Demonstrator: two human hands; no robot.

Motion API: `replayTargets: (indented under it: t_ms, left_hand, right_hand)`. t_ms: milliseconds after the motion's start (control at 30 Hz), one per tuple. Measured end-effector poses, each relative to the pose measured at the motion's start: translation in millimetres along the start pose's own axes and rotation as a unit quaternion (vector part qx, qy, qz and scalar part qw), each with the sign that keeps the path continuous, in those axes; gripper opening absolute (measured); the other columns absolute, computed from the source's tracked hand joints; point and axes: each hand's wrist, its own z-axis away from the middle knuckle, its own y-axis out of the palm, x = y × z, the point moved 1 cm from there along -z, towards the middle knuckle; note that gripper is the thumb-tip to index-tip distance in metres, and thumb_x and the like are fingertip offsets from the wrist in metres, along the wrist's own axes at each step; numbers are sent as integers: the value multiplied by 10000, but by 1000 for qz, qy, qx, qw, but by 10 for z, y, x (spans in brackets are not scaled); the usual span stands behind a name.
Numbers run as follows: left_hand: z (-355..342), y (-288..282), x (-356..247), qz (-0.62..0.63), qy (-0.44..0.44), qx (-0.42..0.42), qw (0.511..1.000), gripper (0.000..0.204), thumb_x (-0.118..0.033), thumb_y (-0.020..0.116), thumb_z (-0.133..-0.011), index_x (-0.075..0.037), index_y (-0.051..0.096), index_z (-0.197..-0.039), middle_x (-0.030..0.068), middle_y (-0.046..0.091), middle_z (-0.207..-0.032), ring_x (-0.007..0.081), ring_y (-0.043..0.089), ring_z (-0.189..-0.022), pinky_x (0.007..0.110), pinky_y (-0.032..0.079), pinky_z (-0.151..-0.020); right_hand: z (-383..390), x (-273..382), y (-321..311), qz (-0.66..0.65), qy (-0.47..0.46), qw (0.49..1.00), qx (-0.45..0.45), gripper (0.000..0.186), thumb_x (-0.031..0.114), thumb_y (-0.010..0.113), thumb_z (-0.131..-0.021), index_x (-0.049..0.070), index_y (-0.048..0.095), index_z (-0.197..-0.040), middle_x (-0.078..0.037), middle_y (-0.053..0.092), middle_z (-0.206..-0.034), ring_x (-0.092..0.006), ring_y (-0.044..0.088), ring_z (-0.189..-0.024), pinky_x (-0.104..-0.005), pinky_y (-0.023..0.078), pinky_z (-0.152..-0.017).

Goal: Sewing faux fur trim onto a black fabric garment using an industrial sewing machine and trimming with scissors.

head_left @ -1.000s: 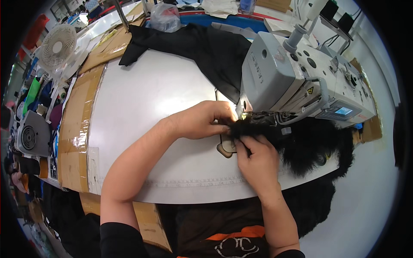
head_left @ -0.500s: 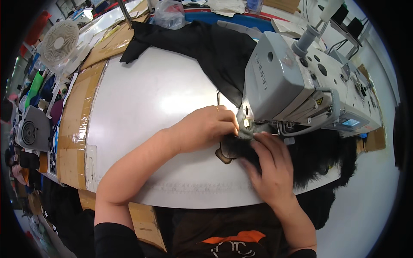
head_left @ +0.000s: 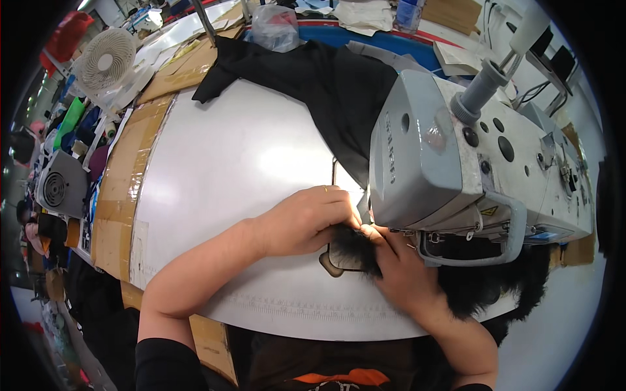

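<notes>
One white table (head_left: 248,156), cluttered workshop.

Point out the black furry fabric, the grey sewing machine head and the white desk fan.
black furry fabric (head_left: 486,287), head view, on the pile right of the right hand
grey sewing machine head (head_left: 417,163), head view, on its left face
white desk fan (head_left: 104,60), head view, on the grille centre

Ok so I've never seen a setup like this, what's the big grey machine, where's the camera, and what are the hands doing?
The camera sits on the person's head, looking down, so edges bend. The grey sewing machine stands on a white table. Both bare hands press black furry fabric at its needle end: left hand from the left, right hand from below. More black fur hangs under the machine, black cloth lies behind it, and a white fan stands far left.
</notes>
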Motion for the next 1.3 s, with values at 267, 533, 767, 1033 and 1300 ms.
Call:
replayTargets:
  t_ms: [267, 533, 767, 1033, 1300]
  left_hand:
    - [-21, -64, -15, 36, -10, 13, 999, 283, 93, 710, -767, -49, 691, -1011, 77, 687, -1025, 323, 665, -1005, 430, 542, -866]
    - [-13, -147, -216, -179, 80, 75, 978, 162, -73, 660, -862, -25, 691, -1013, 85, 671, -1101, 285, 663, -1074, 400, 558, -917]
    - [35, -68, -206, -200, 110, 34, 973, 221, -97, 652, -856, -2, 671, -1055, 93, 660, -1100, 278, 668, -1073, 394, 567, -897]
    - [136, -20, -198, -158, 111, 16, 981, 253, -91, 666, -832, 33, 670, -1053, 111, 666, -1075, 284, 672, -1016, 397, 571, -888]
    - [224, 4, -347, -228, 103, 17, 968, 419, -100, 655, -807, 44, 680, -1200, 142, 679, -1203, 307, 670, -1114, 402, 577, -911]
  right_hand:
    - [-88, 18, -6, 86, -79, 993, -13, 432, 75, 685, -857, 49, 672, -1288, -85, 659, -1239, -283, 668, -1088, -377, 543, -950]
    - [-171, 164, -119, 189, -158, 969, -14, 331, 90, 650, -920, 25, 686, -1243, -103, 659, -1194, -262, 675, -1027, -359, 549, -903]
    - [-184, 152, -246, 223, -213, 951, -5, 355, 86, 678, -868, -13, 685, -1208, -109, 646, -1119, -243, 666, -959, -358, 554, -831]
    - [-303, 270, -218, 324, -298, 897, -37, 365, 107, 666, -829, -59, 690, -1153, -109, 635, -1065, -222, 643, -914, -323, 527, -745]
    - [-181, 213, -148, 259, -235, 936, -47, 371, 107, 657, -839, -39, 691, -1178, -123, 653, -1123, -232, 653, -973, -329, 527, -777]
